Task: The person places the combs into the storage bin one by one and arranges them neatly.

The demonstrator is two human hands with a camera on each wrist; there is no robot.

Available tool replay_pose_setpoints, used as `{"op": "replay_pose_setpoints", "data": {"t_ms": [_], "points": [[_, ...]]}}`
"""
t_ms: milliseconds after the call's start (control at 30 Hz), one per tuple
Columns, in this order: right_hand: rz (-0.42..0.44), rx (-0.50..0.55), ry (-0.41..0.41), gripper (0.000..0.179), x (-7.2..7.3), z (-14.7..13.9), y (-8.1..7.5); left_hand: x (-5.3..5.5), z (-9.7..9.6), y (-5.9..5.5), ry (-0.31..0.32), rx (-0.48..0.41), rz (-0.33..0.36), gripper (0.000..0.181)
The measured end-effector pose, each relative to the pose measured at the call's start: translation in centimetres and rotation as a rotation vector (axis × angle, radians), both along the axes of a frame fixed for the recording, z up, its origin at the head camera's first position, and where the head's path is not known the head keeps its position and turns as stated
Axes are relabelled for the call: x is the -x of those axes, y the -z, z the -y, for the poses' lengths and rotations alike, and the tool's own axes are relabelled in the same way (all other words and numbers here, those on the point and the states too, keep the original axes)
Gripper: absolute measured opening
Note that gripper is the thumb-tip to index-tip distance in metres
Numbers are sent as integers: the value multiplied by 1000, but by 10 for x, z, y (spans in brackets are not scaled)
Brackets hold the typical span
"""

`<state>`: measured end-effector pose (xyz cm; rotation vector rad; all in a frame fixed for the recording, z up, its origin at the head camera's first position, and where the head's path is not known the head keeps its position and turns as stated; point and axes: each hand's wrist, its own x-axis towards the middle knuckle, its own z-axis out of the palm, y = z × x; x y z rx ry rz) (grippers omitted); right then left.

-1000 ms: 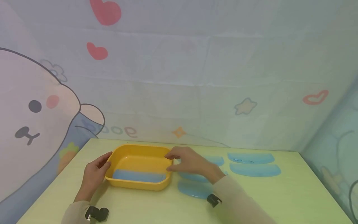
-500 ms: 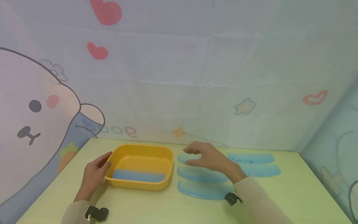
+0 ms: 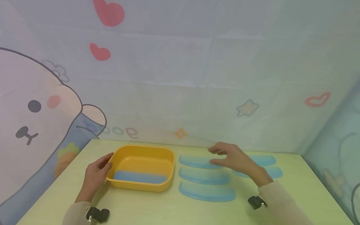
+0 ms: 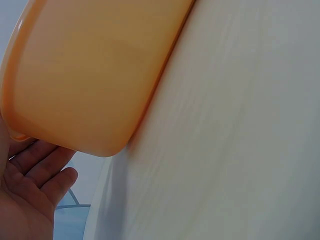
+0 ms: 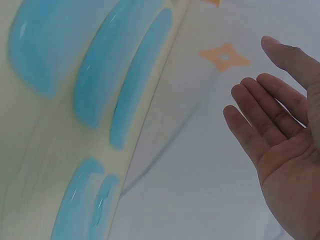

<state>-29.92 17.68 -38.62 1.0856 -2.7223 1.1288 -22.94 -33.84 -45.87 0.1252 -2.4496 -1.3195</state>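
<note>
At the near side of the worktop (image 3: 157, 207), the near comb (image 3: 207, 192) lay flat, so thin that a hurried pinch seemed likely to skid it along rather than lift it. Just left of it stood the yellow tray (image 3: 140, 187), one blue comb (image 3: 140, 177) resting inside along its near wall. The left hand (image 3: 95, 175) gripped the tray's left rim between thumb and fingers; too hard a pull or press there might have tilted the tray and slid that comb. Beyond lay the middle comb (image 3: 204, 176) and the far comb (image 3: 197, 161), close enough together for one careless sweep to disturb both. Over the far comb's right end hovered the right hand (image 3: 230, 157), fingers spread and holding nothing. Its wrist partly hid the two right-hand combs (image 3: 274, 172), which a dipping forearm could have knocked against the wall cloth (image 3: 168, 109).
</note>
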Motion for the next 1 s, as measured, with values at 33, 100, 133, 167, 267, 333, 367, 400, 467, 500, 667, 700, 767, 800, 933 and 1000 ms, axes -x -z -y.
{"op": "replay_pose_setpoints", "data": {"t_ms": [33, 100, 133, 167, 267, 333, 367, 400, 467, 500, 667, 700, 767, 800, 933, 1000], "points": [[-3, -2, 5, 47, 0, -6, 1, 0, 0, 0, 0, -1, 2, 41], [-5, -14, 28, 47, 1, -18, 3, 0, -1, 0, 0, 0, 2, 41], [-3, -20, 40, 47, 2, -23, 4, 0, -1, -1, 0, 0, 3, 41], [-1, -25, 53, 46, 2, -29, 6, 0, -1, -1, -1, 0, 3, 41], [13, -41, 88, 46, 4, -46, 10, -1, -1, -1, -4, -1, 8, 42], [12, -48, 102, 46, 5, -57, 14, -1, -1, -1, -7, -2, 12, 42], [11, -50, 109, 46, 5, -63, 16, -1, -1, -1, -8, -2, 13, 42], [12, -52, 116, 46, 5, -69, 18, -1, -1, -1, -10, 0, 11, 42], [14, -56, 132, 45, 5, -80, 21, -2, -1, -1, -10, 4, 6, 42], [15, -60, 140, 45, 5, -86, 23, -2, 0, -1, -9, 6, 3, 42], [26, -86, 191, 45, 3, -114, 30, -2, 0, 0, -11, 19, -16, 41], [25, -95, 199, 46, 3, -119, 31, -2, 0, 0, -12, 21, -17, 41], [30, -108, 218, 47, 2, -129, 34, -2, 1, 0, -14, 22, -19, 40], [26, -115, 220, 47, 2, -134, 35, -2, 1, 0, -13, 21, -20, 40], [29, -142, 240, 47, 1, -152, 41, -2, 0, 0, -12, 22, -27, 40], [31, -157, 246, 46, 1, -160, 44, -2, 0, 0, -12, 23, -29, 40]]}}
